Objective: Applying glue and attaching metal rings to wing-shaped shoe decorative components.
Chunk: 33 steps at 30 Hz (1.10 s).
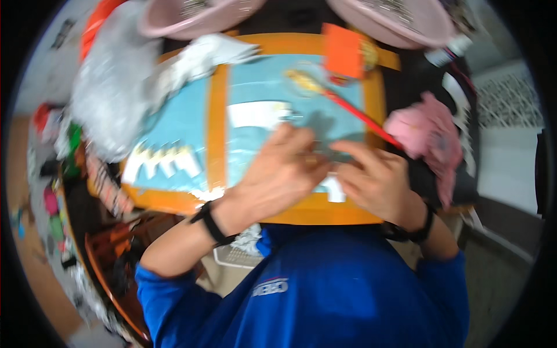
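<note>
Over the front of the blue mat [267, 75] my two hands come together, both somewhat blurred. My left hand [284, 168] is closed, its thumb and fingers pinched toward the right; what they grip is hidden. Facing it, my right hand [374, 180] has curled fingers and a raised index finger. A small white tag-like piece [335, 190] shows below the fingertips, against the right hand; its upper end is covered. Just beyond my left fingers lies a white strip [255, 114]. Several small white pieces with yellowish tops [165, 160] lie in a row at the left.
A red-handled tool [362, 118] lies right of centre below an orange box [342, 51]. Pink cloth [426, 130] rests at the right. Two pink basins [200, 20] stand at the back. Clear plastic bags [113, 87] and white cloth [194, 61] crowd the left.
</note>
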Each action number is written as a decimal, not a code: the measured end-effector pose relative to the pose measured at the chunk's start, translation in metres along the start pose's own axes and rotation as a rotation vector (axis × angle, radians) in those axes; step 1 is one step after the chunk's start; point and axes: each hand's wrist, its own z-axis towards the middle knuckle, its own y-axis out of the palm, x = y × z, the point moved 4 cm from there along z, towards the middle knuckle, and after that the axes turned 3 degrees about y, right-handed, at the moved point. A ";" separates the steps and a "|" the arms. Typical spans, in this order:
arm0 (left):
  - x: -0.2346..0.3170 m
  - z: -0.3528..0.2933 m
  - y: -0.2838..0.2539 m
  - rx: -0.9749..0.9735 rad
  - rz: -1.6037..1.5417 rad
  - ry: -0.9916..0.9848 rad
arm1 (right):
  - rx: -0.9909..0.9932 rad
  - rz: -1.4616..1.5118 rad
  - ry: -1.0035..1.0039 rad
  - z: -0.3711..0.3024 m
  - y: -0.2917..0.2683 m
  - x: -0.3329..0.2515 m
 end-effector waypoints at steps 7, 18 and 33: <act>0.009 0.000 0.013 0.151 -0.003 -0.114 | 0.045 -0.118 -0.018 0.006 -0.004 -0.019; -0.003 0.003 0.013 0.040 -0.218 -0.189 | 0.071 -0.040 0.026 0.007 0.001 -0.016; -0.002 0.000 0.012 0.036 -0.210 -0.180 | -0.064 0.182 0.084 0.008 -0.001 0.001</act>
